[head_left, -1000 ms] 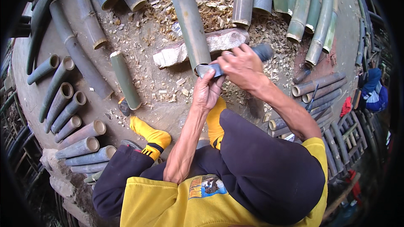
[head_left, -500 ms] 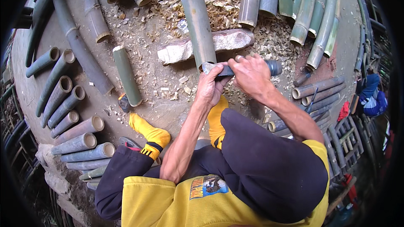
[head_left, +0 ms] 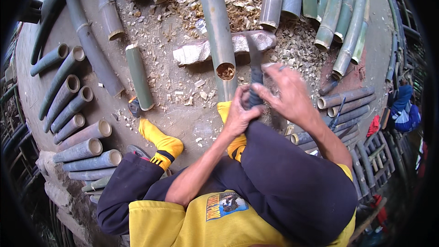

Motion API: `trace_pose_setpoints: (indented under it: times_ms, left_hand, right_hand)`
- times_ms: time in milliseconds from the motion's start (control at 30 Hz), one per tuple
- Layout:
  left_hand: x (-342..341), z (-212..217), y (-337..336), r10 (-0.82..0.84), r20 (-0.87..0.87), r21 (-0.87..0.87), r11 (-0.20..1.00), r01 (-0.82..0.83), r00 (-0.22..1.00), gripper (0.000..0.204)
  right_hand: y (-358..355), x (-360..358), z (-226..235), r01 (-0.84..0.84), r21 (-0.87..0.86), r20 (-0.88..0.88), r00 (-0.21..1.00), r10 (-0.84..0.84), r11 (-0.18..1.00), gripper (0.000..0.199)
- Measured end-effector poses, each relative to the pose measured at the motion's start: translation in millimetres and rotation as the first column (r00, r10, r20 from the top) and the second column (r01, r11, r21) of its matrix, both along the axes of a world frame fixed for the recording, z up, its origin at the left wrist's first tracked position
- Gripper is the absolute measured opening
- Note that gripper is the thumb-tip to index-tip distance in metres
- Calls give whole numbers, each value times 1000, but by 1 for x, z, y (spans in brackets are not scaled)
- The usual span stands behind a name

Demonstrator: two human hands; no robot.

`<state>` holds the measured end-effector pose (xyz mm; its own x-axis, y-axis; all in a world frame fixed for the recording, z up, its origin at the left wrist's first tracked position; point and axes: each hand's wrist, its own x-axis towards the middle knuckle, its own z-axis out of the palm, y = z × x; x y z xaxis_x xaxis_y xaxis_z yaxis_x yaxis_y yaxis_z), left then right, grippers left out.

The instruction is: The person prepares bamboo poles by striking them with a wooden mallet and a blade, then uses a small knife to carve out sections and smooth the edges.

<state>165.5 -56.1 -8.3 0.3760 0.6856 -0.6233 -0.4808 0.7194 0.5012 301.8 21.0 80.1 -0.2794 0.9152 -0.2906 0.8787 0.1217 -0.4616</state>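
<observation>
In front of me a long bamboo pole [head_left: 216, 23] points away, with an oval opening [head_left: 225, 71] near its close end. Shavings show inside the opening. To the right of it, a knife stands with its dark, slightly blurred blade [head_left: 254, 52] pointing away from me. My left hand [head_left: 240, 112] is closed round the lower part of its wrapped handle, above my raised knee. Close beside the handle is my right hand [head_left: 290, 96], its fingers apart and smeared by motion. Its thumb seems near the handle; touching or not, I cannot tell.
A pale rough block [head_left: 194, 54] lies crosswise under the pole. Wood shavings [head_left: 238, 4] cover the ground beyond it. Several bamboo lengths lie on both sides, among them a short green piece [head_left: 139, 77] at left. My yellow-socked foot [head_left: 162, 142] rests nearby.
The knife has swung from lying sideways across the pole's end to pointing away, right of the pole. My right hand has loosened from the handle; the pole's opening is now uncovered.
</observation>
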Motion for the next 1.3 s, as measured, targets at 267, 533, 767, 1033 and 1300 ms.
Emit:
trace_pose_setpoints:
  times_ms: [267, 533, 767, 1033, 1300]
  left_hand:
    - [-97, -9, -28, -236, -822, 175, 762, 624, 519, 36]
    - [-154, -21, 7, -82, -977, 71, 746, 662, 198, 30]
    - [-162, 33, 121, 54, -995, -54, 363, 930, -79, 22]
    - [-164, 17, 103, -53, -998, -38, 444, 895, -16, 21]
    - [-140, 20, 230, 60, -992, -129, -391, 911, -115, 18]
  right_hand:
    - [-23, -66, -80, -840, 143, -110, 512, 852, 523, 35]
    - [7, -122, -106, -713, -36, -277, 680, 678, 700, 27]
    - [24, -120, -84, -289, 93, -406, 863, 301, 953, 36]
    - [24, -116, -96, -391, 9, -419, 834, 358, 920, 39]
    - [28, -139, -103, 237, -229, -670, 665, -330, 944, 47]
